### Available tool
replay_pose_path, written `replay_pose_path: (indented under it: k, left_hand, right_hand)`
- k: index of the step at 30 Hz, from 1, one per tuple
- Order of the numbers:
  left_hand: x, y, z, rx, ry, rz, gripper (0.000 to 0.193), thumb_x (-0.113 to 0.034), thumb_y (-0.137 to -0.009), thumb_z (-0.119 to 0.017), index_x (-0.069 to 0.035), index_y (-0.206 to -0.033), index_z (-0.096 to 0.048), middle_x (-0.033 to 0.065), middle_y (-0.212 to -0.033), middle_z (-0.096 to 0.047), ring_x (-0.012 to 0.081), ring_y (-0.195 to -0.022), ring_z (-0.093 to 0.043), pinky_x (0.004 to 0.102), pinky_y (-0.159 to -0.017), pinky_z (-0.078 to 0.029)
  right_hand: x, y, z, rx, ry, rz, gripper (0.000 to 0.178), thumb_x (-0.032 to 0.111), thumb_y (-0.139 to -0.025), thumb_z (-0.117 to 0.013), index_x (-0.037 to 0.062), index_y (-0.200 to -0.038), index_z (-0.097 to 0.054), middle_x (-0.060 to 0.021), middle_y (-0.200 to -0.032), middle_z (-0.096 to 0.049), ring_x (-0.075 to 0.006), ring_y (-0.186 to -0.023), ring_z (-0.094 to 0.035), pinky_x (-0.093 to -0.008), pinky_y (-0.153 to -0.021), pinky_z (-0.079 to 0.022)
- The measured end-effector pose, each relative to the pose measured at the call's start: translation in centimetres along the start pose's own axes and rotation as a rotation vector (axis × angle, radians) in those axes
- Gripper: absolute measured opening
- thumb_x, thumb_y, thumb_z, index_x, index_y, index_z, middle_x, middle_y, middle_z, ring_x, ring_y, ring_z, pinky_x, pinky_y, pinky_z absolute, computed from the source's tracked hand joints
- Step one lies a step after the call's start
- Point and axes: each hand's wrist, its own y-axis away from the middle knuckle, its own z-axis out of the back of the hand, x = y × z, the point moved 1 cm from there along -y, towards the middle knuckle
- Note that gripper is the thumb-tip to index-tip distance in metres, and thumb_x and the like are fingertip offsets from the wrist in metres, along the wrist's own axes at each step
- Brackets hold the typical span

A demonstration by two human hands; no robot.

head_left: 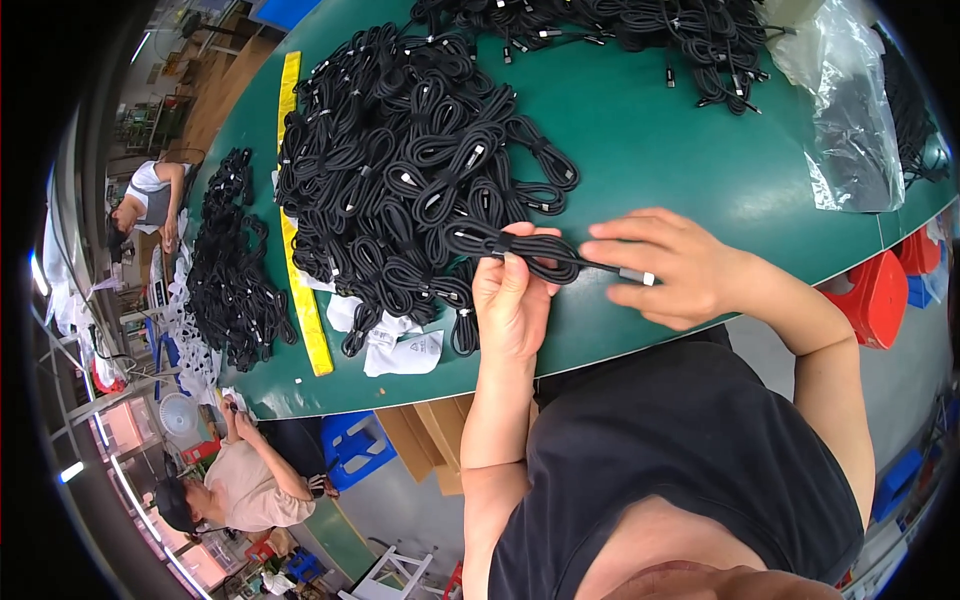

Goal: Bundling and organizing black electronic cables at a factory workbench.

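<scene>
A coiled black cable, bundled at its middle with a black tie, lies in my left hand. The left thumb and fingers pinch it near the tie. One end of the cable sticks out to the right, with a grey-and-silver plug. Around that plug my right hand has its fingers spread, with the thumb below and the other fingers above; no grip on it shows. Just beyond and left of my hands is a big pile of similar coiled black cables on the green table.
Yellow tape runs along the pile's left side, with more cables past it. Another cable heap lies at the far edge. A clear plastic bag rests at right, white papers near the front edge. Two other people sit at left.
</scene>
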Motion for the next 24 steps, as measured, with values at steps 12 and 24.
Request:
replay_pose_path:
  k: [12,24]
  left_hand:
    - [0.1,0.3,-0.8,0.051,-0.229,-0.115,0.033,-0.018,-0.085,-0.059,0.003,-0.11,-0.053,0.0178,-0.109,-0.057,0.0137,-0.077,-0.057,0.0237,-0.058,-0.045]
    - [1.0,0.2,-1.1,-0.003,-0.138,-0.08,0.036,-0.018,-0.08,-0.065,0.002,-0.107,-0.053,0.0185,-0.106,-0.058,0.0148,-0.073,-0.058,0.0232,-0.057,-0.047]
  right_hand:
    - [1.1,-0.1,-0.4,-0.091,0.026,-0.417,0.021,0.006,-0.066,-0.068,0.0037,-0.084,-0.057,-0.0055,-0.073,-0.052,-0.0209,-0.063,-0.055,-0.0324,-0.054,-0.043]
    - [1.0,-0.6,-1.6,-0.103,0.126,-0.437,0.018,0.007,-0.064,-0.066,0.0054,-0.077,-0.054,-0.0051,-0.071,-0.047,-0.0199,-0.064,-0.052,-0.0322,-0.057,-0.038]
